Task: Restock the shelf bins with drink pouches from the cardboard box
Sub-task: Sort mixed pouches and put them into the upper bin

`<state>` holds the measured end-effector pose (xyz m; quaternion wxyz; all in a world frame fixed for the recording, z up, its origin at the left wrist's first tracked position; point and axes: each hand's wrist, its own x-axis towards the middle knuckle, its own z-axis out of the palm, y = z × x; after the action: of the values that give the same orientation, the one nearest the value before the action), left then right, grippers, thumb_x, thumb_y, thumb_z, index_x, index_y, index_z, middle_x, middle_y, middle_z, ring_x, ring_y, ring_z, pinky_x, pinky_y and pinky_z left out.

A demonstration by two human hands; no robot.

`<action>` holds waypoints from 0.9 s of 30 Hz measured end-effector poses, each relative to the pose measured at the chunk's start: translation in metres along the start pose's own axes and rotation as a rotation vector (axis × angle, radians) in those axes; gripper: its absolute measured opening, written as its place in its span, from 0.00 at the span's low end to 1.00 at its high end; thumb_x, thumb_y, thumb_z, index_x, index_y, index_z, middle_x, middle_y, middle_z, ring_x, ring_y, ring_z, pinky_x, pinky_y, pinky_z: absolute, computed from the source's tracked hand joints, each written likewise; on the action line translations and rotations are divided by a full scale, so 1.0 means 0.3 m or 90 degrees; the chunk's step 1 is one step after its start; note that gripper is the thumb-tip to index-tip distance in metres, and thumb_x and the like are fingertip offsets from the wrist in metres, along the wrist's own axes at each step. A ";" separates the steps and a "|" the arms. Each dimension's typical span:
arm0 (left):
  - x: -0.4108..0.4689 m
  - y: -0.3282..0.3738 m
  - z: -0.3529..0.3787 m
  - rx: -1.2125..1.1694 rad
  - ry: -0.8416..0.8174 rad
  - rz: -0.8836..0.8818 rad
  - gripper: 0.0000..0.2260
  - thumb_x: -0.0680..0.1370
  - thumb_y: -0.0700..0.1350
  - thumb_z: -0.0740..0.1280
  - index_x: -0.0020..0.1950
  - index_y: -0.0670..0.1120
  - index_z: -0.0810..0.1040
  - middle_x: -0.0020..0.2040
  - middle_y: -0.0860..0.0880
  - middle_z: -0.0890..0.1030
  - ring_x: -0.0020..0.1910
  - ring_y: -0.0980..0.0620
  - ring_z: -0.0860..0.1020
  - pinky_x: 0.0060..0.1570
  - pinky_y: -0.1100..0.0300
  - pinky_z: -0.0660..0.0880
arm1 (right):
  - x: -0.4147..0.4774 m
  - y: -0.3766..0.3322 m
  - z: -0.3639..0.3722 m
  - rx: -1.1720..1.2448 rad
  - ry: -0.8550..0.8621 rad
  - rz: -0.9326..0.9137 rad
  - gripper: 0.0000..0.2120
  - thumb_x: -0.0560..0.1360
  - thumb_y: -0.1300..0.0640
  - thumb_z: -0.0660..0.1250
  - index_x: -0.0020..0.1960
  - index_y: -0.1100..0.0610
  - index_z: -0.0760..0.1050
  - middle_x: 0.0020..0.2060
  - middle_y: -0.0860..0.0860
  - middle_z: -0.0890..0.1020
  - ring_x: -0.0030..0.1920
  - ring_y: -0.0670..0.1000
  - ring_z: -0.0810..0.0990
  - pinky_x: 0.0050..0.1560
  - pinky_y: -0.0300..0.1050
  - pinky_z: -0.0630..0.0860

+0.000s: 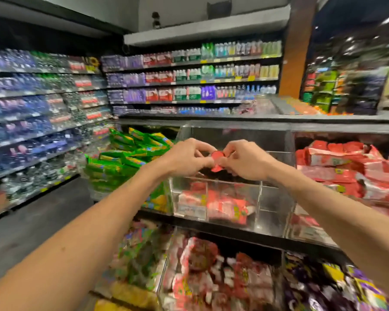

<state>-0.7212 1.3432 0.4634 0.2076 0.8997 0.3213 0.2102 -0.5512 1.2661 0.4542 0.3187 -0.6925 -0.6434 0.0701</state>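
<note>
Together, the left hand (186, 158) and the right hand (245, 160) pinch one small red drink pouch (218, 156) between them, the fingers (203, 146) of both curled and clamped on its edges. Directly below the fingers sits a clear shelf bin (184, 185) holding a few more red pouches (225, 207). Green pouches (126, 158) are heaped to the left of the fingers, and a fuller pile of red packs (346, 167) lies to their right.
</note>
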 end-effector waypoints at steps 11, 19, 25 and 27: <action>0.337 -0.242 0.164 0.177 -0.156 -0.015 0.09 0.71 0.46 0.76 0.45 0.55 0.77 0.41 0.51 0.79 0.42 0.47 0.82 0.50 0.48 0.81 | 0.299 0.123 0.216 -0.217 -0.239 0.203 0.08 0.77 0.59 0.65 0.44 0.63 0.80 0.29 0.52 0.75 0.29 0.49 0.72 0.24 0.33 0.68; 0.366 -0.246 0.174 0.268 -0.235 -0.025 0.16 0.73 0.52 0.76 0.58 0.55 0.78 0.56 0.50 0.70 0.57 0.47 0.77 0.54 0.54 0.74 | 0.357 0.187 0.284 -0.227 -0.328 0.243 0.13 0.73 0.60 0.71 0.57 0.61 0.81 0.47 0.56 0.84 0.46 0.56 0.84 0.46 0.48 0.81; 0.345 -0.230 0.155 0.315 -0.327 -0.028 0.23 0.72 0.57 0.76 0.66 0.56 0.78 0.61 0.51 0.75 0.53 0.51 0.77 0.55 0.56 0.76 | 0.313 0.183 0.257 -0.176 -0.285 0.267 0.17 0.70 0.54 0.77 0.56 0.59 0.83 0.48 0.54 0.85 0.45 0.53 0.82 0.45 0.46 0.81; 0.337 -0.221 0.142 0.259 -0.302 -0.029 0.18 0.74 0.54 0.74 0.64 0.55 0.80 0.59 0.51 0.81 0.48 0.52 0.80 0.53 0.56 0.79 | 0.284 0.149 0.226 -0.140 -0.209 0.260 0.14 0.71 0.54 0.76 0.53 0.61 0.84 0.47 0.57 0.86 0.42 0.53 0.82 0.45 0.47 0.82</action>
<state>-0.6607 1.4474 0.4193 0.0971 0.9392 0.3197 -0.0793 -0.5337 1.3711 0.4038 0.1126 -0.8174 -0.5375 0.1737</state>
